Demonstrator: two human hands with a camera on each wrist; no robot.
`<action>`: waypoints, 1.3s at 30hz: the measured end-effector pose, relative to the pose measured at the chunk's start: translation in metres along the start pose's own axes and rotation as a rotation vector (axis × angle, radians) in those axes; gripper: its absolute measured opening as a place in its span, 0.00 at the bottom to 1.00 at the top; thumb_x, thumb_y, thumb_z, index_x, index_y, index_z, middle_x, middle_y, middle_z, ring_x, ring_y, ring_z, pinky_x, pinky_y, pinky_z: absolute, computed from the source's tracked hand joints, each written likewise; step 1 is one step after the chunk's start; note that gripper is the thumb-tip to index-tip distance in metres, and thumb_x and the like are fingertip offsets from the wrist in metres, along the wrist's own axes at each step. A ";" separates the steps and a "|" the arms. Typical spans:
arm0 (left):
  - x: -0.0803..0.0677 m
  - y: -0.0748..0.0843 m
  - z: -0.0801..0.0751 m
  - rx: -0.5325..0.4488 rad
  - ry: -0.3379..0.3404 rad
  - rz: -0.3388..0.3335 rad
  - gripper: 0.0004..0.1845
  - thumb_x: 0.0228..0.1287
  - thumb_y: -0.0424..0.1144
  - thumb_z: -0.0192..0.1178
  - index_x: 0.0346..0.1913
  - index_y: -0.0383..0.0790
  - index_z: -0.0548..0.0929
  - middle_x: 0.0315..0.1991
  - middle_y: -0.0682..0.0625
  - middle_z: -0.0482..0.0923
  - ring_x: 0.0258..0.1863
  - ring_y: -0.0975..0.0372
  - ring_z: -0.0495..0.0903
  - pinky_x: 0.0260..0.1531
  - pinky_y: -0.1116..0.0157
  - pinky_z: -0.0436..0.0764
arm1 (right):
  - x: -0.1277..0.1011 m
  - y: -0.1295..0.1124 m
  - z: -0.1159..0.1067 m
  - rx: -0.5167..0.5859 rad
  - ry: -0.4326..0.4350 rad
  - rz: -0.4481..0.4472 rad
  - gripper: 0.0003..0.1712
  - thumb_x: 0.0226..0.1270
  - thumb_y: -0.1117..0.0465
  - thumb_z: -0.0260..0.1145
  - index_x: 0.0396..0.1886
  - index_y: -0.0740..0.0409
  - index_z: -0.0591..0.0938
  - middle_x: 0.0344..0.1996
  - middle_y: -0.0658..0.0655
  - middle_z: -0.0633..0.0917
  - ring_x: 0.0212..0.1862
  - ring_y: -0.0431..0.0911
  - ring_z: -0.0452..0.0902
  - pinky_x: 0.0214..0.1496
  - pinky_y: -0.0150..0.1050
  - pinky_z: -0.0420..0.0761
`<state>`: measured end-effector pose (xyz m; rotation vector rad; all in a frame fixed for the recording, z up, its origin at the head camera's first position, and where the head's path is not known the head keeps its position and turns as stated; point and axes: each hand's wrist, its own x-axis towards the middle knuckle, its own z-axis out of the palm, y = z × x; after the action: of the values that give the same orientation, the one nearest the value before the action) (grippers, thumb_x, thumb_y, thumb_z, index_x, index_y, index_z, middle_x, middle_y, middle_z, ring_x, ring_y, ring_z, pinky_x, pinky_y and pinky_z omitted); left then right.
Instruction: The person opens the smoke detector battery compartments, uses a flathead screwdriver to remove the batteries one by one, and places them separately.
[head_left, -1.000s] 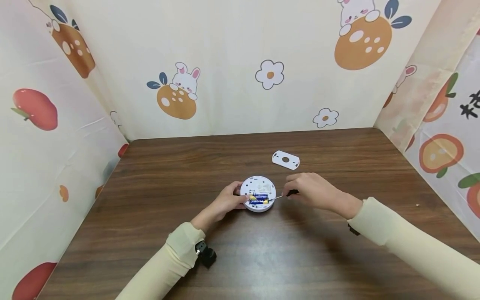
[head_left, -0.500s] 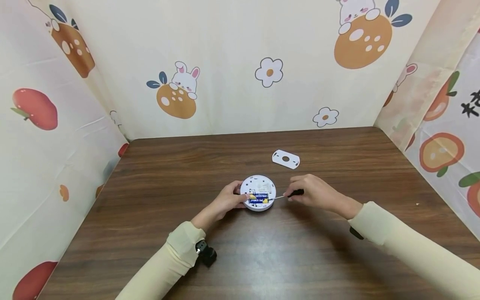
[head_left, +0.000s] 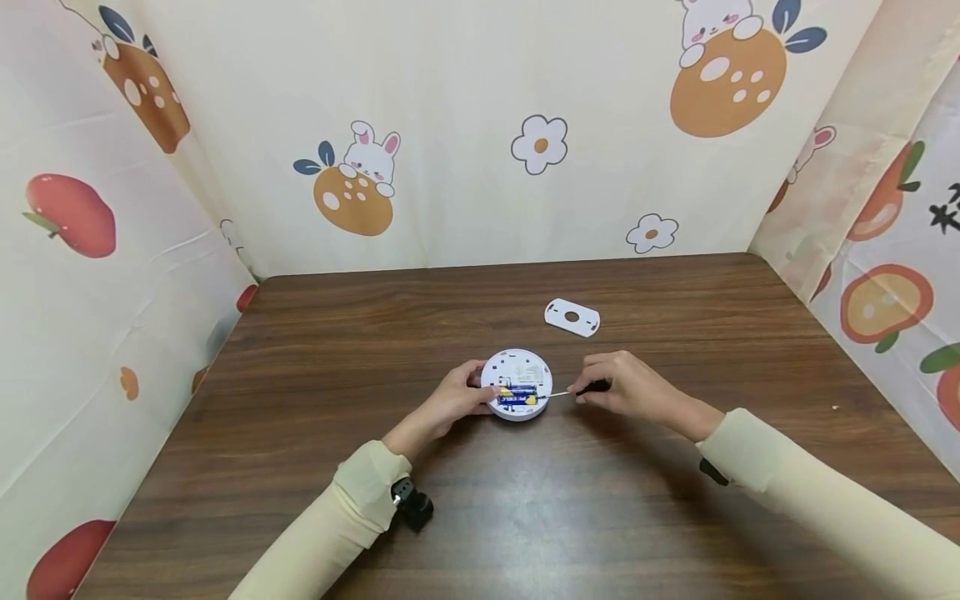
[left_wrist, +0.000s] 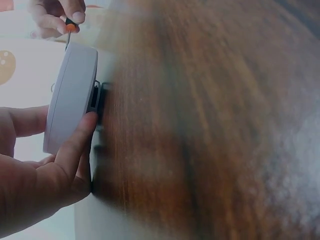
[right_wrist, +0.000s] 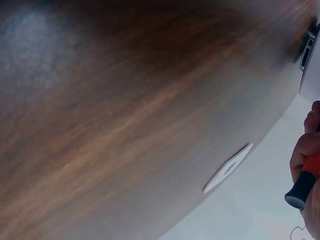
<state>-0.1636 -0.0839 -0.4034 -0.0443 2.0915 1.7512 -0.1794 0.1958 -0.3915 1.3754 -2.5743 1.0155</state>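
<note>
A round white smoke detector (head_left: 517,385), battery bay exposed, lies mid-tabletop (head_left: 300,350). The left hand (head_left: 452,402) grips its rim with curled fingers. The right hand (head_left: 628,387) pinches a small screwdriver (head_left: 577,389), tip at the batteries. A white mounting plate (head_left: 572,317) lies toward the far edge.

A round device (head_left: 516,385) lies near the middle of the table (head_left: 300,375); the left hand (head_left: 450,404) holds it from its left; the right hand (head_left: 630,387) is just right of it, pinching a screwdriver (head_left: 577,390) whose tip reaches the batteries (head_left: 517,395) in the device; a flat plate (head_left: 572,317) lies behind, apart
</note>
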 end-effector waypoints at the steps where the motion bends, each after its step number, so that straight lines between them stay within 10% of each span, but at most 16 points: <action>1: 0.000 0.000 0.000 -0.001 -0.001 0.003 0.27 0.64 0.26 0.58 0.66 0.29 0.65 0.43 0.40 0.69 0.36 0.58 0.77 0.39 0.61 0.84 | 0.000 0.001 0.001 0.012 0.007 -0.001 0.10 0.50 0.72 0.74 0.32 0.57 0.88 0.28 0.43 0.81 0.30 0.35 0.76 0.26 0.30 0.77; 39: -0.001 -0.002 -0.001 -0.018 -0.006 0.005 0.28 0.63 0.25 0.58 0.66 0.28 0.65 0.42 0.40 0.67 0.36 0.58 0.77 0.38 0.61 0.84 | -0.003 0.009 0.012 0.353 -0.008 0.400 0.05 0.53 0.68 0.74 0.30 0.62 0.86 0.28 0.52 0.86 0.19 0.40 0.72 0.17 0.36 0.78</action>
<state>-0.1627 -0.0857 -0.4051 -0.0393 2.0737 1.7711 -0.1811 0.1946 -0.4068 0.9217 -2.8435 1.5873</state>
